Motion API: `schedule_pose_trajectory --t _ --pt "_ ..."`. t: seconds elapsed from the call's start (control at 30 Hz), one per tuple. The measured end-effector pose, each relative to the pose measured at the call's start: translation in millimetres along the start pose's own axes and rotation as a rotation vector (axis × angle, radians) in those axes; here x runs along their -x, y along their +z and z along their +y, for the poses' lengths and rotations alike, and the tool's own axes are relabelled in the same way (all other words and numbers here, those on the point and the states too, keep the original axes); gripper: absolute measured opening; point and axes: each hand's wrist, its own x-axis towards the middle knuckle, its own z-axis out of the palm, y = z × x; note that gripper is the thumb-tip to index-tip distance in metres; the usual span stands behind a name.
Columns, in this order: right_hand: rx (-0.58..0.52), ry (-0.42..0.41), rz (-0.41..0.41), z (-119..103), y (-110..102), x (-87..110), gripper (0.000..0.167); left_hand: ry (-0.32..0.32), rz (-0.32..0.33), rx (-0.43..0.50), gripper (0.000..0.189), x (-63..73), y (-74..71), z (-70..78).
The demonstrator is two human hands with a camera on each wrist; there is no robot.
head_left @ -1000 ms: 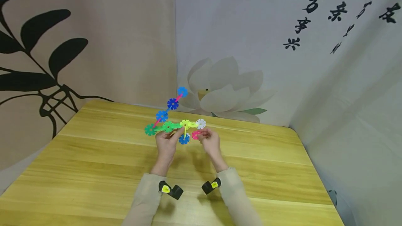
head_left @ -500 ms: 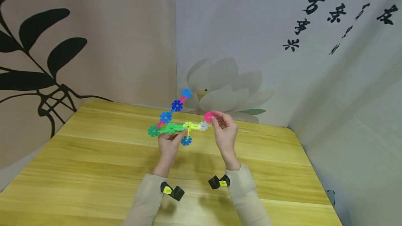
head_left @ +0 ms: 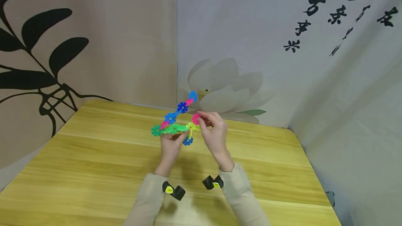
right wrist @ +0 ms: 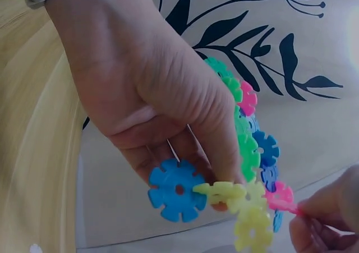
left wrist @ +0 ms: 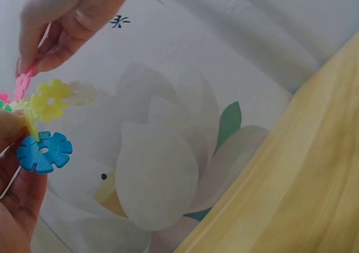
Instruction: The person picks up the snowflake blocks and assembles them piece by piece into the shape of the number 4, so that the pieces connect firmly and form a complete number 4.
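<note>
My left hand (head_left: 172, 147) grips a chain of slotted flower-shaped plastic discs above the table, its thumb near a green disc (head_left: 174, 128) and a yellow disc (head_left: 191, 126). Below the yellow part hangs a blue disc (left wrist: 45, 151). From the chain's left end, a branch of blue discs (head_left: 170, 118) and pink ones slants up and away. My right hand (head_left: 215, 132) pinches a pink disc (head_left: 195, 119) just above the yellow part. Whether that disc touches the chain or is slotted in, I cannot tell. In the head view my right hand hides the white disc; a pale disc (left wrist: 83, 93) shows in the left wrist view.
A wooden table (head_left: 94, 170) lies beneath both hands. Printed cloth (head_left: 238, 27) with a lotus and dark writing stands behind it, and more cloth runs along the right side. Each sleeve carries a small black wrist camera (head_left: 174, 190).
My right hand rose with the pink disc from beneath the chain's right end, swung right, then came back left over the yellow part. The chain shifted slightly right in my left hand.
</note>
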Motion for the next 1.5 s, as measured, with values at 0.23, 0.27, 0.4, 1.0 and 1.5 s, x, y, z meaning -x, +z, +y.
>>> schedule_pose_trajectory --t 0.23,0.27,0.4,1.0,1.5 --pt "0.08 -0.033 -0.066 -7 0 -4.1 0.011 0.01 0.013 -0.039 0.017 0.4 1.3 -3.1" --pt "0.093 -0.026 -0.082 -8 0 -4.9 0.011 0.01 0.017 -0.042 0.017 0.5 1.2 -3.7" --pt "0.131 0.026 -0.165 -13 -2 -9.4 0.009 0.007 0.027 -0.062 0.017 1.0 0.9 -3.5" --pt "-0.002 0.136 -0.509 10 -15 -17.4 0.027 -0.004 0.017 0.003 0.015 2.9 2.9 -2.8" --pt "-0.106 0.126 -0.518 17 -7 -10.2 0.026 -0.022 0.118 0.046 0.006 8.7 5.4 -7.7"
